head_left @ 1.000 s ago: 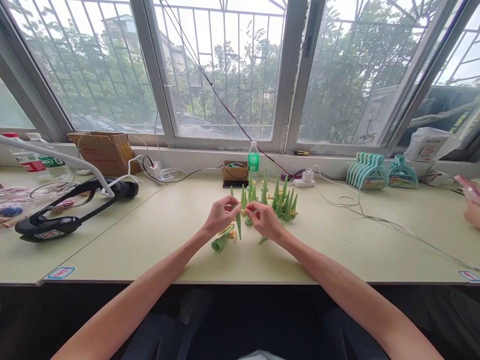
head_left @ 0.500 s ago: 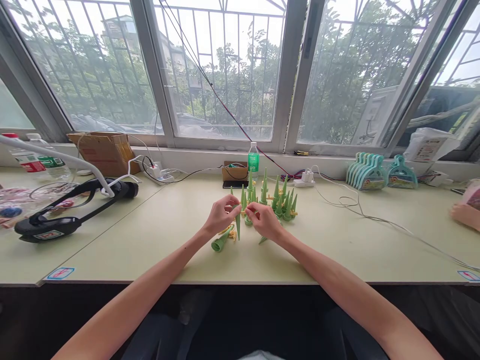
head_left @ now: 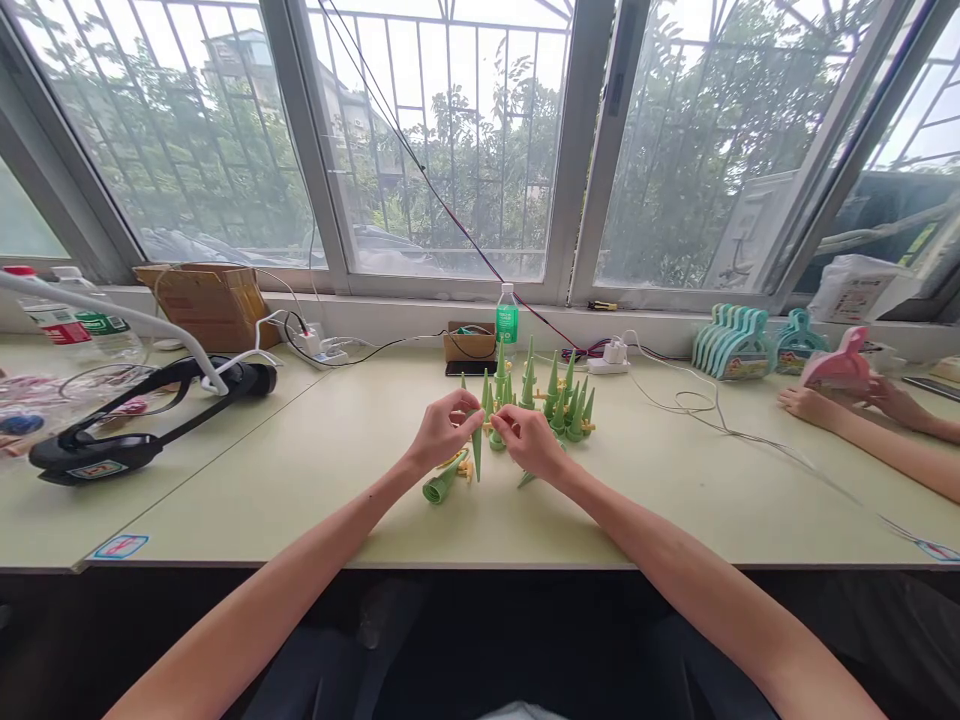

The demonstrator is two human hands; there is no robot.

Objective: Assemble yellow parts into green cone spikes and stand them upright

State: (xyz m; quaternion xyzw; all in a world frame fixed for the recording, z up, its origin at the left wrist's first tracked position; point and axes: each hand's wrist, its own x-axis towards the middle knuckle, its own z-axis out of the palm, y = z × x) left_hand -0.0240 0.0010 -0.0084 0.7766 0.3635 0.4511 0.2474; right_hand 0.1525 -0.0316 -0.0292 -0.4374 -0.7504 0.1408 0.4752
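Note:
My left hand [head_left: 441, 432] is closed on a green plant watering spike [head_left: 477, 458], its point hanging down above the table. Close on its right, my right hand [head_left: 529, 440] pinches with thumb and forefinger at the spike's upper end, where a small yellow valve [head_left: 487, 425] shows in part. The fingertips hide most of that joint. Below my left hand lies another green spike [head_left: 441, 487] with its open end toward me, beside several loose yellow valves [head_left: 465, 468]. Behind my hands, several green spikes [head_left: 553, 385] stand point up. One more spike [head_left: 526, 480] lies partly under my right hand.
A green-labelled bottle [head_left: 507, 318] and a small cardboard box [head_left: 469, 345] stand behind the spikes. At right, another person's hands [head_left: 810, 405] hold a pink plastic piece [head_left: 838, 362] near turquoise ones [head_left: 735, 345]. A black headset [head_left: 150, 425] lies left; a cable [head_left: 720, 415] crosses the right side.
My hands and the spike have hardly moved. On the right, the other person's hands have come further in over the table with the pink plastic piece.

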